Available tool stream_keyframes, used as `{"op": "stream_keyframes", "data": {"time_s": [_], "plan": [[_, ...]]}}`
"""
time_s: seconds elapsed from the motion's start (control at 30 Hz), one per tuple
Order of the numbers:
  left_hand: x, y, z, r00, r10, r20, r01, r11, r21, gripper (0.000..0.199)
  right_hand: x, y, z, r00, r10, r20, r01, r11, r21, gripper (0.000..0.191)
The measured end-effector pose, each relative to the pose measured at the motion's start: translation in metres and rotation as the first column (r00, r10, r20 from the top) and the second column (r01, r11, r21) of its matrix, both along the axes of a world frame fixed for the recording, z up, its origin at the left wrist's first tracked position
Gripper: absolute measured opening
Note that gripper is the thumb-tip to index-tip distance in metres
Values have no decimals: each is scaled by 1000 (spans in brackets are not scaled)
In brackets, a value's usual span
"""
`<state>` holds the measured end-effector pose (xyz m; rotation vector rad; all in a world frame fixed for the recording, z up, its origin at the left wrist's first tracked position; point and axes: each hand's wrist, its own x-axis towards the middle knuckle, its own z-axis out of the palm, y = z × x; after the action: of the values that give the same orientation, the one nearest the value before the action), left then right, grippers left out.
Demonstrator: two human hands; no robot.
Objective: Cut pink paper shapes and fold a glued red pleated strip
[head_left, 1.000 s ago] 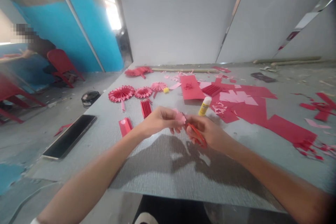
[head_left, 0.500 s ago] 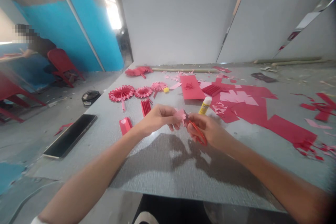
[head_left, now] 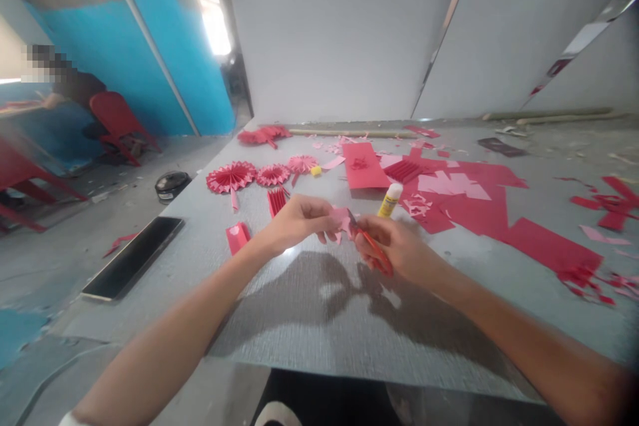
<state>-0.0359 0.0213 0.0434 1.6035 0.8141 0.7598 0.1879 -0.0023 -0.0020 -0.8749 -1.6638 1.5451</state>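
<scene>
Above the grey table [head_left: 299, 326], my left hand [head_left: 302, 223] pinches a small piece of pink paper [head_left: 341, 218]. My right hand [head_left: 392, 244] is closed around orange-handled scissors [head_left: 377, 253], whose blades meet the right side of that paper. Just behind my right hand stands a yellow glue stick [head_left: 391, 200] with a white top. Near my left wrist lie a folded red paper strip [head_left: 237, 237] with a pink mark and a pleated red paper [head_left: 277, 202]. Farther back are pleated paper rosettes, the largest one [head_left: 231, 177] on a pink stem.
A dark phone [head_left: 134, 256] lies at the table's left edge. Red paper sheets [head_left: 479, 206] and pink scraps [head_left: 454, 185] spread over the right. A small yellow cap [head_left: 315, 172] rests beside the rosettes. A person [head_left: 80, 90] sits on a red chair [head_left: 117, 120] far left.
The pink paper has turned slightly between my fingers, and the scissor blades show more clearly at its edge. Both hands stay in nearly the same place.
</scene>
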Motion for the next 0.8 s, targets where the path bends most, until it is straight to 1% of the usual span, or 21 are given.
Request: {"op": "stream_keyframes", "data": {"time_s": [0.23,0.4,0.57,0.8], "plan": [[-2,1,-1,1000,-6,-17,7,1000,26,25,-2,1,-4,1000,-7,-19,6,999,-36,34],[-1,0,0,1000,16,-19,-15,999,40,26,0,-1,-1,1000,3,-6,-3,1000,-26,30],[-1,1,0,998,60,14,-60,995,85,23,2,0,2,1000,-2,16,3,1000,-14,32],[-2,1,1,999,50,4,-50,995,88,22,1,1,2,1000,21,-2,-21,999,-48,31]]}}
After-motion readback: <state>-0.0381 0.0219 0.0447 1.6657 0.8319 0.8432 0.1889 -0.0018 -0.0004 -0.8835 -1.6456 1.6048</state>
